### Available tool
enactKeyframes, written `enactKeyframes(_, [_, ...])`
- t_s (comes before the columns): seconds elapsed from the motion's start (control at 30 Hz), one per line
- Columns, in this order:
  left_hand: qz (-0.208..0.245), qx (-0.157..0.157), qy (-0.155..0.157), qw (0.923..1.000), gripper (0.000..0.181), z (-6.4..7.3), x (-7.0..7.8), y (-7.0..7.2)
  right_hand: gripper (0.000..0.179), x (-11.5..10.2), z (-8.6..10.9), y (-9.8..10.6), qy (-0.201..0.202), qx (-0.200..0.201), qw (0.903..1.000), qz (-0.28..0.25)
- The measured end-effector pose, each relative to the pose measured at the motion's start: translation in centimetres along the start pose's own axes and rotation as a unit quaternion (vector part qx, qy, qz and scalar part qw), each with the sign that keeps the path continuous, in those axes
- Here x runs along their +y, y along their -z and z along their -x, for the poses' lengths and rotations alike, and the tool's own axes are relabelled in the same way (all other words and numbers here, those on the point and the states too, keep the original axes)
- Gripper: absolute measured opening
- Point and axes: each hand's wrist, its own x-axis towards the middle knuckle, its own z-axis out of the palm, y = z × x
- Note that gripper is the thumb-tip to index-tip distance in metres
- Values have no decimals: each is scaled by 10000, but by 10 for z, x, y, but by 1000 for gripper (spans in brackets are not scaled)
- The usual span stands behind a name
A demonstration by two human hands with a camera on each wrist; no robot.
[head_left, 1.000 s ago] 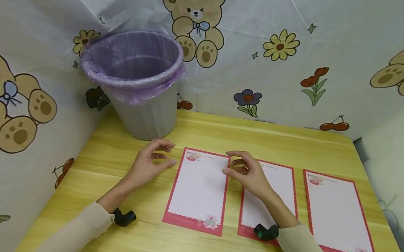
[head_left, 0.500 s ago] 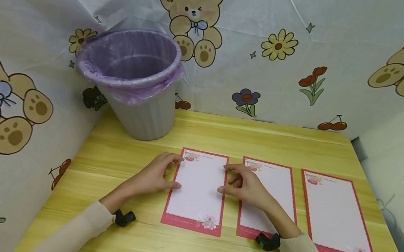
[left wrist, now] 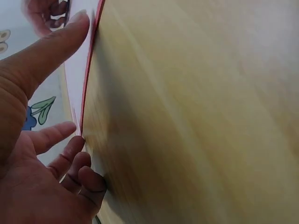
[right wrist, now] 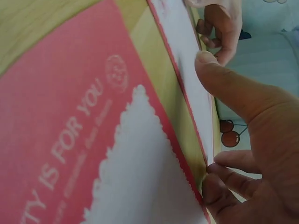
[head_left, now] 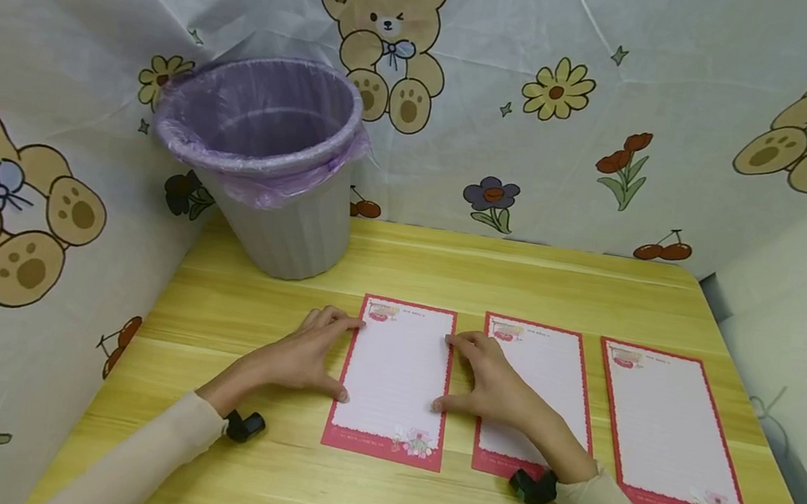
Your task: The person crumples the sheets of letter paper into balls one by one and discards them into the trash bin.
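Observation:
A sheet of writing paper [head_left: 397, 377] with a red border and flower print lies flat at the left of a row of similar sheets. My left hand [head_left: 296, 356] is at its left edge, thumb and fingers spread wide with the tips right at the border. Mirroring that, my right hand [head_left: 496, 385] has its fingertips along the right edge. In the left wrist view the left thumb [left wrist: 51, 49] overlaps the sheet's edge while the fingers touch low beside it. The right wrist view shows the right thumb [right wrist: 229, 81] stretched over the paper and the other fingertips at its edge.
Two more red-bordered sheets, a middle sheet [head_left: 541, 361] partly under my right forearm and a right sheet [head_left: 677, 428], lie on the wooden table [head_left: 254, 486]. A grey trash bin [head_left: 293, 230] with a purple liner stands at the back left, before a bear-print cloth [head_left: 464, 7].
Both hands have come down and inward to the left sheet's edges, and the thumbs have spread farther from the fingers toward me. The sheets have stayed in place.

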Motion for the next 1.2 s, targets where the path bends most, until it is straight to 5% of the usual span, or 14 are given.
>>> enactKeyframes(0.23, [-68,-124,25,9999,123,-2,-4,1,120,-2,1,-5,98,-72,9995,291])
enactKeyframes(0.63, [-60,32,-26,10000,111,-8,-7,-2,112,-2,-2,-7,27,-81,10000,-29])
enactKeyframes(1.2, [111,529,-169,9984,37,-11,-7,-6,37,-14,-13,-17,401,254,9984,-319])
